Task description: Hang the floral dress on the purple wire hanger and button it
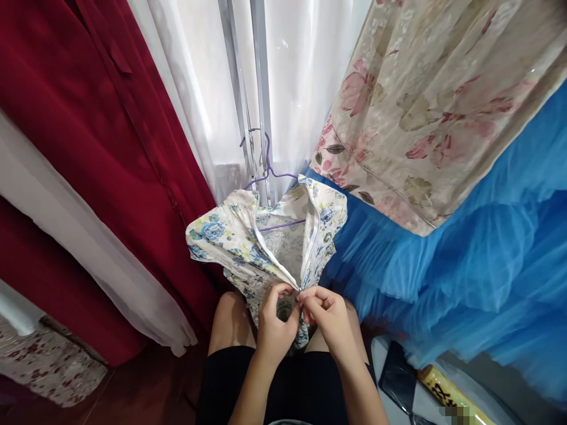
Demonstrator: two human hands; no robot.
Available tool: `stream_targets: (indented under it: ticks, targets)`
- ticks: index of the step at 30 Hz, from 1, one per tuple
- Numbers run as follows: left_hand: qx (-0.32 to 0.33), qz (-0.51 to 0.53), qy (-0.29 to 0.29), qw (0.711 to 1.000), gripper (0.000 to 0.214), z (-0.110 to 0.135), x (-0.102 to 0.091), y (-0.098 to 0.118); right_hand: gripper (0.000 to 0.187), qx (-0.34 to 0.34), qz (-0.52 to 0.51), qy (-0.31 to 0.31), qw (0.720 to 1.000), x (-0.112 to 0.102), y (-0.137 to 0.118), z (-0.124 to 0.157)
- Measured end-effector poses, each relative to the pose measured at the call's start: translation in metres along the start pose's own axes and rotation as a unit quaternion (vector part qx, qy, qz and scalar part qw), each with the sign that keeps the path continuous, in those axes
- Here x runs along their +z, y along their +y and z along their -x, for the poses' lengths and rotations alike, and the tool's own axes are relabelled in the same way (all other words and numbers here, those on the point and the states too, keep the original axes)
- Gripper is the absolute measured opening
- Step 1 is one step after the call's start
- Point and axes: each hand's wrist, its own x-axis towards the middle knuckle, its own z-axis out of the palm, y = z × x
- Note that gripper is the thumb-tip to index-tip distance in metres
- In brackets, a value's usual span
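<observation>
Head view: left hand (pixel 274 323) and right hand (pixel 328 313) grip a floral garment (pixel 237 242); yellow packaging (pixel 430 376) bears black characters.

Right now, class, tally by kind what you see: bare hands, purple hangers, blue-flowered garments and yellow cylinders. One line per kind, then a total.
Bare hands: 2 (left grip, right grip)
Purple hanger: 1
Blue-flowered garment: 1
Yellow cylinder: 1
Total: 5

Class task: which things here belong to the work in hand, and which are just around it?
In use:
floral garment
left hand and right hand, both on it
hanger it hangs on

Just around:
red cloth
white cloth
pink-flowered cloth
blue tulle
yellow pack
black item
</observation>
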Motion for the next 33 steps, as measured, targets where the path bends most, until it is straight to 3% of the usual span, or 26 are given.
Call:
stream_targets:
  ticks: [10, 16, 33]
  targets:
    - [-0.033, -0.042, 0.046, 0.998, 0.002, -0.003, 0.006, 0.002, 0.029, 0.010, 0.002, -0.016, 1.000, 0.008, 0.000, 0.001]
    - [-0.010, -0.024, 0.035, 0.999, 0.018, -0.001, 0.004, 0.010, 0.031, -0.008, -0.056, 0.051, 0.997, 0.013, 0.007, 0.002]
    - [-0.029, 0.001, 0.009, 1.000, 0.015, 0.004, -0.010, 0.012, 0.033, 0.003, -0.101, 0.024, 0.995, 0.020, 0.001, 0.001]
